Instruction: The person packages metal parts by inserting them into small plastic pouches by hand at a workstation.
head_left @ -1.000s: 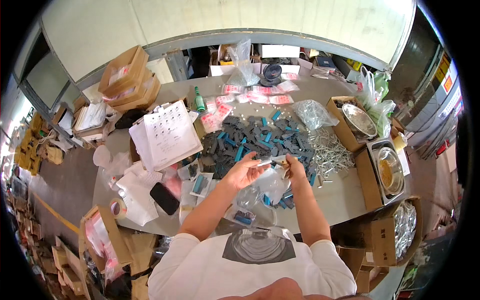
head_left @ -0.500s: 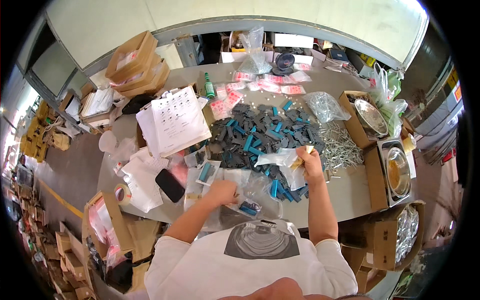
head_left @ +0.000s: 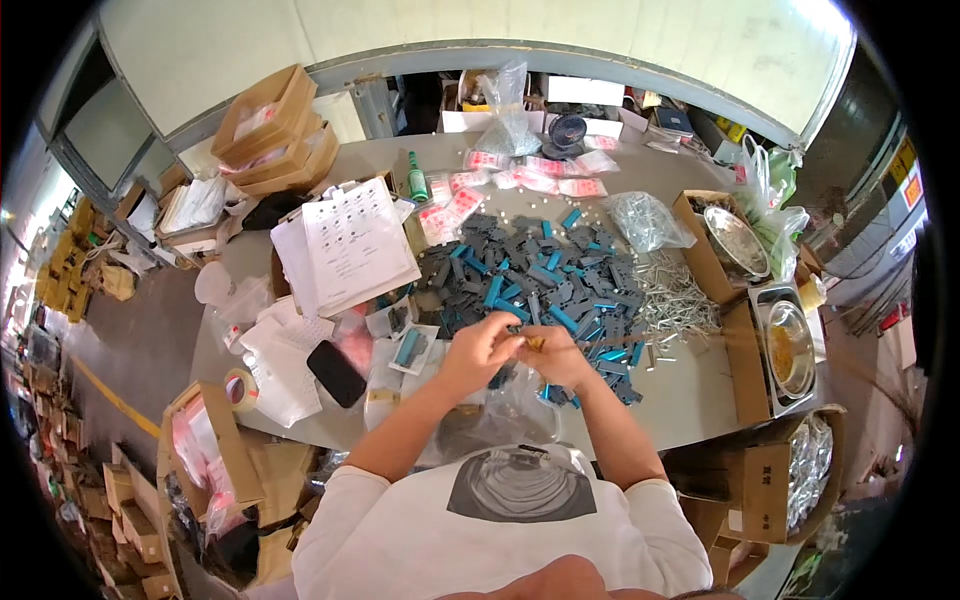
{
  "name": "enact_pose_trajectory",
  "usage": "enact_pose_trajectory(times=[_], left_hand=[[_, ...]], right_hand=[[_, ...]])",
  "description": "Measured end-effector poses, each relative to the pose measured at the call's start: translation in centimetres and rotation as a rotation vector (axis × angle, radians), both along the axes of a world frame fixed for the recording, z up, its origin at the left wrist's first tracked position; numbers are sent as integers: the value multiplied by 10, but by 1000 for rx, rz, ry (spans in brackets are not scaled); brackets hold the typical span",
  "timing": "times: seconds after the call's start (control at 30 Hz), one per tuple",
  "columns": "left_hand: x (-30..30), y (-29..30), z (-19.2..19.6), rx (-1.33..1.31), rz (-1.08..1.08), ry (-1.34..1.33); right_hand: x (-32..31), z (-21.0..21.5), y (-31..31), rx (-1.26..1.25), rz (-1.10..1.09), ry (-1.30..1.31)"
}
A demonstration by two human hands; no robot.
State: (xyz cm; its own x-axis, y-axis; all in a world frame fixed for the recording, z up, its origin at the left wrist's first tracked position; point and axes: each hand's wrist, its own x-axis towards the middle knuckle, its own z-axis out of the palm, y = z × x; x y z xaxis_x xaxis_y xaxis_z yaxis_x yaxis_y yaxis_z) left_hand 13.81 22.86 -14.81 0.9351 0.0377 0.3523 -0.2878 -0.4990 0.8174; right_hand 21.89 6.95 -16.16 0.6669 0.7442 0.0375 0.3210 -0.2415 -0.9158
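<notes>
Over the near edge of a pile of dark grey and teal plastic parts (head_left: 580, 285), my two hands meet fingertip to fingertip. My left hand (head_left: 478, 357) is closed in a pinch, and what it grips is hidden. A small brass-coloured piece (head_left: 536, 342) shows in the closed fingers of my right hand (head_left: 556, 360). Below them lies clear plastic bagging (head_left: 520, 405). Left of my left hand, a small bag with a teal part (head_left: 411, 348) rests on other clear bags.
A heap of metal screws or pins (head_left: 668, 300) lies right of the parts. Steel bowls (head_left: 790, 350) and cardboard boxes (head_left: 748, 360) line the right side. Papers (head_left: 350, 245), a phone (head_left: 338, 373) and tape (head_left: 240, 388) sit left. Red-and-white packets (head_left: 535, 180) and a green bottle (head_left: 417, 178) stand farther back.
My right hand has come left and nearer from above the parts, where it held a clear bag and brass-coloured pieces. My left hand has moved up and right to meet it.
</notes>
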Motion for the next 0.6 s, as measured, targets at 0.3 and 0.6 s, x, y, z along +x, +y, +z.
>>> enact_pose_trajectory(times=[0.3, 0.6], left_hand=[[11, 0, -16, 154, 58, -38], [30, -12, -27, 303, 81, -299]], right_hand=[[15, 17, -16, 8, -207, 173], [19, 4, -4, -13, -206, 26]])
